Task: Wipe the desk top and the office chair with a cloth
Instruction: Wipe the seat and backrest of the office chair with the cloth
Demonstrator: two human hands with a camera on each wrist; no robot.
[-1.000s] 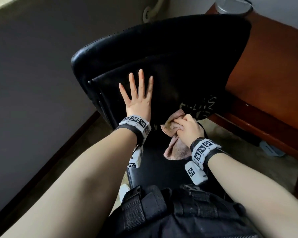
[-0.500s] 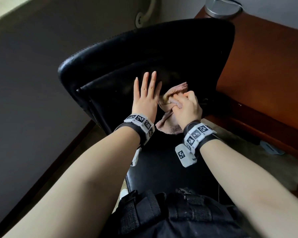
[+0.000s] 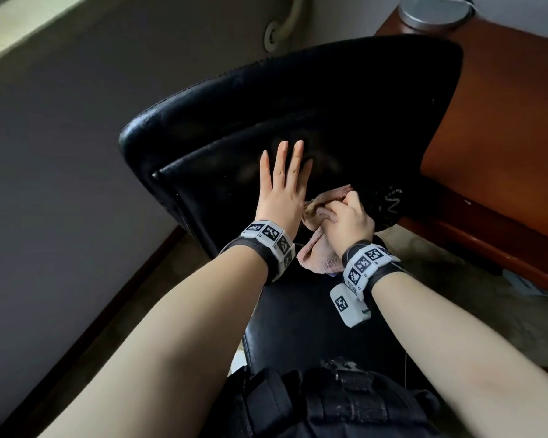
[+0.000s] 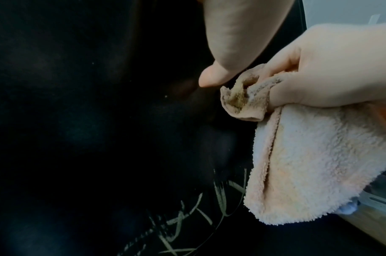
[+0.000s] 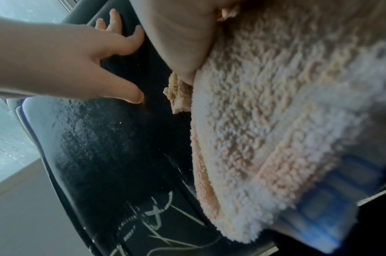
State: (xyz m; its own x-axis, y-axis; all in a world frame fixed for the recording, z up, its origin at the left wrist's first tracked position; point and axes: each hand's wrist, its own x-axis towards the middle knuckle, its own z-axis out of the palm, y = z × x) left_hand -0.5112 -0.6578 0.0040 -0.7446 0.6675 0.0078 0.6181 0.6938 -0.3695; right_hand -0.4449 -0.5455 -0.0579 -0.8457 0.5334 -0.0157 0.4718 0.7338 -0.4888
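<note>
A black leather office chair [image 3: 314,115] faces me, its backrest tilted away. My left hand [image 3: 280,188] lies flat on the backrest with straight fingers [image 5: 122,39]. Just to its right my right hand [image 3: 348,219] grips a bunched pink terry cloth [image 3: 317,257] and presses it against the lower backrest. The left wrist view shows the cloth [image 4: 297,164] hanging from the right hand [image 4: 332,69], with a soiled folded corner. In the right wrist view the cloth [image 5: 286,121] fills the right half. Pale scratch marks [image 5: 161,230] run across the leather below the hands.
A reddish-brown wooden desk [image 3: 503,137] stands to the right of the chair, with a round silver object [image 3: 434,9] at its far corner. A grey wall [image 3: 60,137] runs along the left. A black strapped pouch [image 3: 314,403] sits at my waist.
My right hand with the cloth rose up the backrest half a second ago and has since slid back down a little. The left hand stays flat on the backrest.
</note>
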